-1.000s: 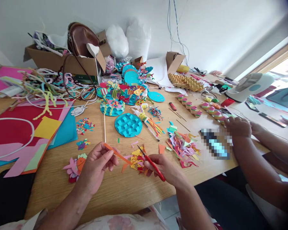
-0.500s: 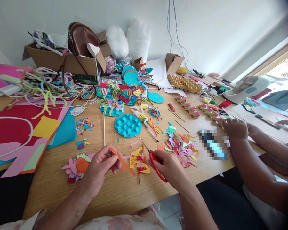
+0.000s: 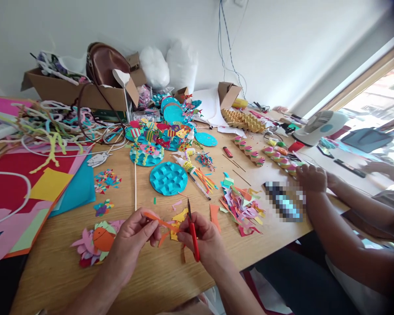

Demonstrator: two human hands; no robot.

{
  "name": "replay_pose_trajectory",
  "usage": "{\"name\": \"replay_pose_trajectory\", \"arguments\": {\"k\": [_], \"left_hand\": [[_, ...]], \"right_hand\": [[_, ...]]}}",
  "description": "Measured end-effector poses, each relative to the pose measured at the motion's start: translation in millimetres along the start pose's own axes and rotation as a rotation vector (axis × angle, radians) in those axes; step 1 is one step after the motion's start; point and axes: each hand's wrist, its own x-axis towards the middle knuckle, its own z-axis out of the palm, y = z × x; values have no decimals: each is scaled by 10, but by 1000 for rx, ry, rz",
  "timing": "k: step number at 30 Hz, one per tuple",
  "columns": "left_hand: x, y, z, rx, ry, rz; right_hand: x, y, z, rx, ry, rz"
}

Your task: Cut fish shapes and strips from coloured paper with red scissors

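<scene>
My left hand (image 3: 134,236) pinches a narrow orange paper strip (image 3: 163,223) between thumb and fingers. Its far end reaches the fingertips of my right hand (image 3: 208,243), which grips red-handled scissors (image 3: 192,234). The scissor blades point up and away from me, off the paper. Under the hands lie yellow paper scraps (image 3: 180,216), partly hidden by my right fingers. Beside my left wrist is a pile of cut paper shapes with an orange fish (image 3: 103,236) on top. Just right of the scissors lies an orange paper piece (image 3: 214,217).
A turquoise woven paper disc (image 3: 168,178) lies ahead, with a glue bottle (image 3: 184,163) close by. Mixed paper scraps (image 3: 243,205) are heaped to the right. Coloured sheets (image 3: 9,170) cover the left side. Another person's hand (image 3: 311,178) rests on the table at right.
My right hand has moved left to the end of the orange strip, and the scissors have swung more upright. My left hand keeps its pinch. The view has shifted slightly.
</scene>
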Motion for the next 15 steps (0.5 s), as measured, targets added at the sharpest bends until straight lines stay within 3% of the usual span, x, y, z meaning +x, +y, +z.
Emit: {"name": "replay_pose_trajectory", "arguments": {"k": [3, 5, 7, 10, 12, 15], "left_hand": [[18, -7, -2, -16, 25, -9], [31, -11, -12, -29, 57, -19], [42, -19, -31, -32, 65, -53], [57, -36, -62, -15, 21, -125], [65, -44, -78, -3, -4, -158], [76, -48, -94, -4, -21, -178]], "right_hand": [[35, -77, -170, -43, 31, -15], [105, -145, -365, -138, 147, -79], [222, -215, -589, -369, 331, -149], [467, -309, -871, -856, 552, -110], [655, -350, -974, -1046, 600, -57], [933, -348, -1008, -1135, 632, -14]]}}
